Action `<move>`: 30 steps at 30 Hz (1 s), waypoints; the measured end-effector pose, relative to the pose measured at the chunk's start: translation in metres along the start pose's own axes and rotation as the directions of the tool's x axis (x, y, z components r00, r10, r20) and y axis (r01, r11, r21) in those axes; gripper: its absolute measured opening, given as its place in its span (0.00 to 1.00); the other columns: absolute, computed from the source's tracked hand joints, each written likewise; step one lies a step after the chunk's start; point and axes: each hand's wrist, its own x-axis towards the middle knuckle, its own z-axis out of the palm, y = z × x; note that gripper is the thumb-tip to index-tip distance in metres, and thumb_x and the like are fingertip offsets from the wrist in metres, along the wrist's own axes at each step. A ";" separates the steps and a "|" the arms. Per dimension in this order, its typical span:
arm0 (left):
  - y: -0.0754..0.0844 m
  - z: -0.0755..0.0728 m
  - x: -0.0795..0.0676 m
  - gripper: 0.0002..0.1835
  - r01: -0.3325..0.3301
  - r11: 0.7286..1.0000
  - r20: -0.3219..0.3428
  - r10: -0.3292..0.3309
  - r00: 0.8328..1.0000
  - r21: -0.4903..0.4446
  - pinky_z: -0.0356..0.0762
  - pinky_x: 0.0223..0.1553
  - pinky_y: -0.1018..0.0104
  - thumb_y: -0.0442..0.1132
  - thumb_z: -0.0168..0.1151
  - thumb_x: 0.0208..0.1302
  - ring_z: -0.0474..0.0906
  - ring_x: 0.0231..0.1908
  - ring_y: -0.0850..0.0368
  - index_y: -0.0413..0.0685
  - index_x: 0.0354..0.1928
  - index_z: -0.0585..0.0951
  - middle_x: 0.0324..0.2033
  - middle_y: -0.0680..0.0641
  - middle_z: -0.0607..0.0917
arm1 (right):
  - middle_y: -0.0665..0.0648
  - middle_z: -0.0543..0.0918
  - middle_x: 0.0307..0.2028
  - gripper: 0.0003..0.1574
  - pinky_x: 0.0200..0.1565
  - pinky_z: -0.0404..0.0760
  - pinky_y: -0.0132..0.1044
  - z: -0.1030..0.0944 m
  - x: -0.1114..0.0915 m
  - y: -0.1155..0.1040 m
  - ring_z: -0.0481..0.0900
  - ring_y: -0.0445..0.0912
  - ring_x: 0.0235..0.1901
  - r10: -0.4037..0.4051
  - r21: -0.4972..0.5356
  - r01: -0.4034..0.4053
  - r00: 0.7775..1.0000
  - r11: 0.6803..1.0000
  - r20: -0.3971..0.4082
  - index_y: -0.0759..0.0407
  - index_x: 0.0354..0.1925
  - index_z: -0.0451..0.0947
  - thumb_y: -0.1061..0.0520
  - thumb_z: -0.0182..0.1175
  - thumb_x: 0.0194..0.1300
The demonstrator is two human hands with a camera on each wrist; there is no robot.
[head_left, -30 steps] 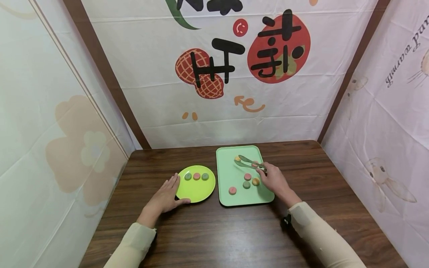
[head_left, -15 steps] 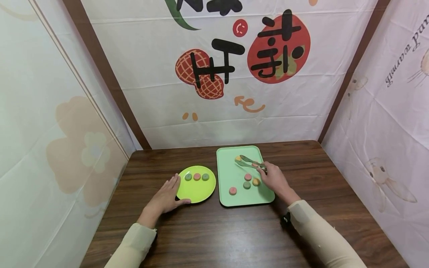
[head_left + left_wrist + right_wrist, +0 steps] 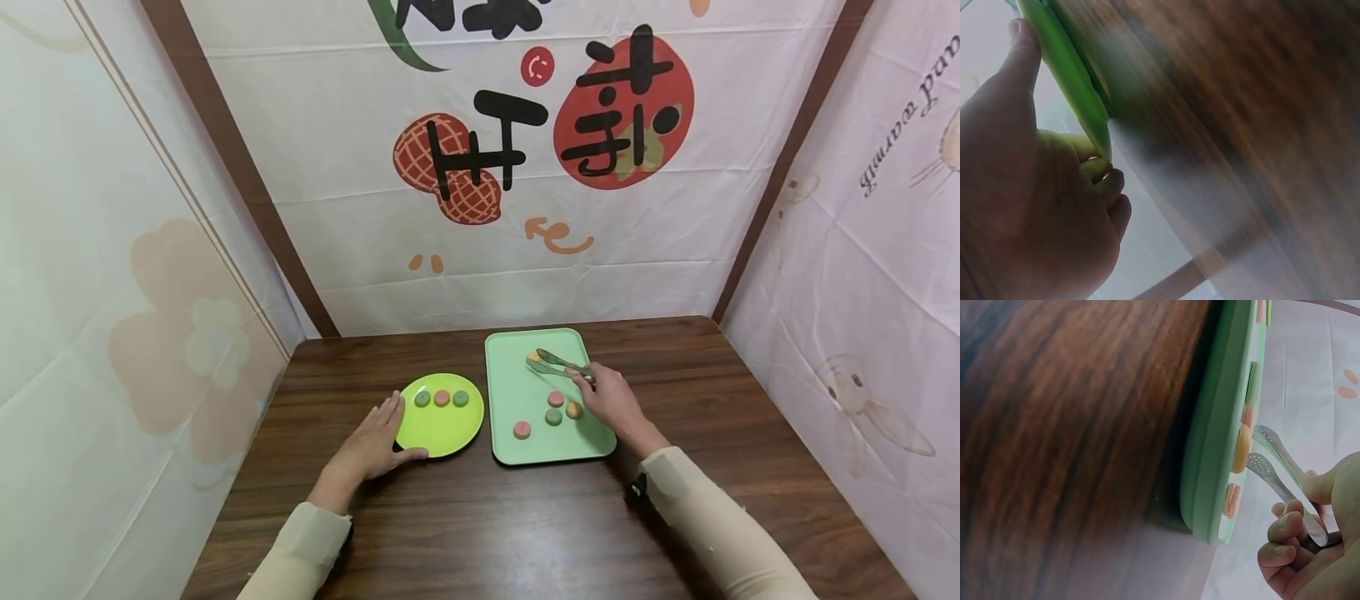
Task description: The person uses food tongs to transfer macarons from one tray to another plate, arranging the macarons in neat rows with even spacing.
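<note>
My right hand (image 3: pixel 611 398) grips metal tongs (image 3: pixel 564 367) over the pale green tray (image 3: pixel 513 454). Their perforated tips stand at a yellow macaron (image 3: pixel 533 356) near the tray's far end, partly covering it. A pink macaron (image 3: pixel 556 398), a green macaron (image 3: pixel 553 417) and an orange-yellow macaron (image 3: pixel 573 410) sit close together nearer me, with another pink macaron (image 3: pixel 522 429) to their left. My left hand (image 3: pixel 371 442) lies at the left rim of the lime-green plate (image 3: pixel 438 437), fingers extended and thumb along its near edge. Two green macarons (image 3: pixel 423 398) flank a pink macaron (image 3: pixel 442 398) there.
Plate and tray stand side by side on a dark wood table (image 3: pixel 480 533), with a narrow gap between them. Behind the table's far edge hangs a printed white cloth (image 3: pixel 360 250). More cloth closes off the left and right sides.
The tong tips have drawn slightly closer together at the yellow macaron. Both hands stay almost where they were, and the head view has shifted a little.
</note>
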 end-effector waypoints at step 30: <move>0.002 -0.002 -0.001 0.66 0.002 1.000 -0.003 -0.002 1.000 0.003 0.47 0.84 0.41 0.75 0.62 0.68 0.46 0.84 0.35 0.30 0.84 0.47 0.84 0.30 0.47 | 0.66 0.88 0.44 0.23 0.24 0.75 0.41 0.002 0.004 0.003 0.74 0.46 0.22 0.005 0.041 -0.004 1.000 0.999 -0.013 0.68 0.60 0.81 0.49 0.61 0.83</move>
